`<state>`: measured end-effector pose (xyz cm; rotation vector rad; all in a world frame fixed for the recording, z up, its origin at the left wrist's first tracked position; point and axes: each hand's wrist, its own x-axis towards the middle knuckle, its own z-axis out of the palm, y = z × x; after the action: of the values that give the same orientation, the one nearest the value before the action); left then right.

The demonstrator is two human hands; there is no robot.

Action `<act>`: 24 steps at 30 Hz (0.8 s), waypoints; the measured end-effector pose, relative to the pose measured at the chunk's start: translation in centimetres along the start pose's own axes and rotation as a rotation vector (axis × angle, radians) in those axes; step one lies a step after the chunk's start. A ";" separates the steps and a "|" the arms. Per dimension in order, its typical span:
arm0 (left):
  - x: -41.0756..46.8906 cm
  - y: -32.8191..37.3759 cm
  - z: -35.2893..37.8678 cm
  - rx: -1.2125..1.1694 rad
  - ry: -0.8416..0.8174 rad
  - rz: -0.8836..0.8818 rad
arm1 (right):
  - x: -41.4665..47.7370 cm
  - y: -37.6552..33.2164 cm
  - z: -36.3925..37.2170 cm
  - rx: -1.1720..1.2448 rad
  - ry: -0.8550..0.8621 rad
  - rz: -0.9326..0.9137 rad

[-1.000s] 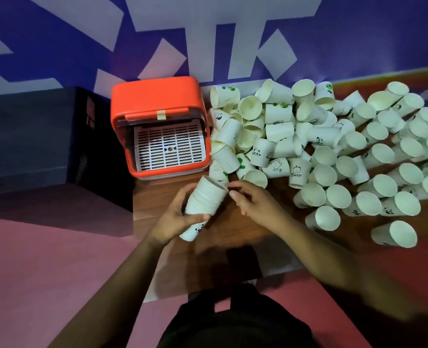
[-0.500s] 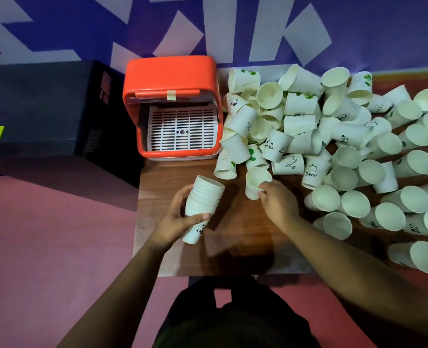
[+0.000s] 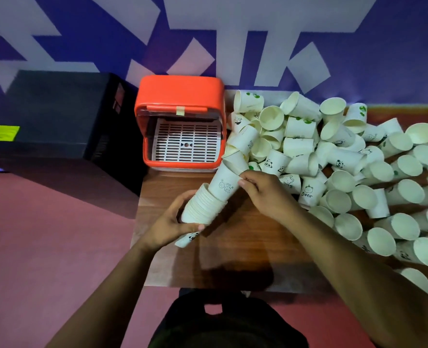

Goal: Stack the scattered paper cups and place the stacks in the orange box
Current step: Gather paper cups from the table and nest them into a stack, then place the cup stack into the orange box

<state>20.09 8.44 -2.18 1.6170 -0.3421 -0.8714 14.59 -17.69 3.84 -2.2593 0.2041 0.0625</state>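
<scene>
My left hand (image 3: 169, 223) grips a tilted stack of white paper cups (image 3: 203, 209) above the wooden table (image 3: 235, 249). My right hand (image 3: 265, 192) pinches a single paper cup (image 3: 224, 183) with a small face drawing; its base sits inside the stack's open top. The orange box (image 3: 180, 96) stands at the table's back left with its front open, showing a white slatted tray (image 3: 185, 143) inside. A large heap of loose paper cups (image 3: 333, 156) covers the table to the right of my hands.
A dark cabinet (image 3: 57, 114) stands left of the orange box, below a blue and white wall. Pink floor lies left of the table. Bare wood shows below my hands near the table's front edge. A dark bag or garment (image 3: 220, 320) sits at the bottom.
My right hand picked a cup from the heap and brought it left into the top of the stack. My left hand kept holding the stack.
</scene>
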 end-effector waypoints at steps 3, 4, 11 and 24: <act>0.1 0.5 -0.5 -0.009 -0.009 0.026 | 0.3 -1.7 1.3 0.022 -0.154 -0.002; 0.1 0.6 -0.6 -0.014 0.006 0.029 | 0.4 -2.2 1.9 0.031 -0.193 0.003; -0.8 -0.3 -2.9 -0.076 0.123 -0.002 | 2.1 -3.4 6.0 0.286 -0.171 0.149; 5.5 1.0 -11.1 0.078 0.195 0.117 | 10.3 -5.1 10.8 0.664 -0.166 0.219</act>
<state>31.82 12.52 -2.99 1.7206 -0.3329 -0.6122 25.84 -7.47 -0.35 -1.5567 0.3284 0.2578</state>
